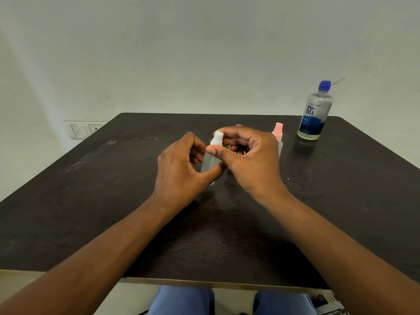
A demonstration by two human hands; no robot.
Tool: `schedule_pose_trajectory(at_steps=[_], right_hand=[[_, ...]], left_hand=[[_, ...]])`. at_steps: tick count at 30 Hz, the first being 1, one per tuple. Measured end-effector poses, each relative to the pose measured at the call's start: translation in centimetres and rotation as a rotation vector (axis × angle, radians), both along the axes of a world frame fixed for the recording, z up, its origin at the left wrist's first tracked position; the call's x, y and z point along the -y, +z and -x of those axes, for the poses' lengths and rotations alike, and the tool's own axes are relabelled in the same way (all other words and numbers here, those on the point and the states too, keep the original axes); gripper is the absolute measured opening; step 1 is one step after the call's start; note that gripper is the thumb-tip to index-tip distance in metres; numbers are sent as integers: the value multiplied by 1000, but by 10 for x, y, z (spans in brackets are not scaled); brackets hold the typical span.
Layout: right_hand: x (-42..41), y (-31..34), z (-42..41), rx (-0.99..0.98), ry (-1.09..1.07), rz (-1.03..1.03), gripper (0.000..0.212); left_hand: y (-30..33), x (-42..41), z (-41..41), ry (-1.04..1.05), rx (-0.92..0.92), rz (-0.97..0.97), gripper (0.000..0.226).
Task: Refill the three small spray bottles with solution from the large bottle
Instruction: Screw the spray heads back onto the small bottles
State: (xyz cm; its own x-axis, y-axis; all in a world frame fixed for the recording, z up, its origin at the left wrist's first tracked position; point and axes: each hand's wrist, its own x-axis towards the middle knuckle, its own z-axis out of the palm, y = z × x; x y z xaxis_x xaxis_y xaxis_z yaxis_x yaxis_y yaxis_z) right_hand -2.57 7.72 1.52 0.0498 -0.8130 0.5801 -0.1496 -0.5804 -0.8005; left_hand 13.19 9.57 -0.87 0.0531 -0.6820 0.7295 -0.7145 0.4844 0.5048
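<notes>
Over the dark worktop (pixel 113 201) our left hand (pixel 179 169) grips the white-capped spray bottle (pixel 212 159) by its body, right hand (pixel 252 160) fingers pinching its cap, pink-capped bottle (pixel 278 133) just behind, large bottle (pixel 314 112) upright far right.

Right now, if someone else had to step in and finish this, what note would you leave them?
Left hand holds the white-topped spray bottle upright by its body. Right hand pinches its white top.
Pink-topped bottle stands behind the right hand; a purple top just peeks over it.
Big bottle stands far right, blue cap on.
No pouring visible yet; all three refills appear left.
</notes>
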Motion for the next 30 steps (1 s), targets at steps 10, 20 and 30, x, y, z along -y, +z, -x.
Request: schedule_pose_trajectory(at_steps=[10,20,30], right_hand=[[2,6,9,-9,102,-12,32],[0,5,6,-26,23,-4,35],[1,3,7,-86,-319,285,34]], left_hand=[[-1,6,-7,-223,11,-71,37],[3,1,-7,-151,-71,-15,41],[1,5,-3,-60,-123,-18,42]])
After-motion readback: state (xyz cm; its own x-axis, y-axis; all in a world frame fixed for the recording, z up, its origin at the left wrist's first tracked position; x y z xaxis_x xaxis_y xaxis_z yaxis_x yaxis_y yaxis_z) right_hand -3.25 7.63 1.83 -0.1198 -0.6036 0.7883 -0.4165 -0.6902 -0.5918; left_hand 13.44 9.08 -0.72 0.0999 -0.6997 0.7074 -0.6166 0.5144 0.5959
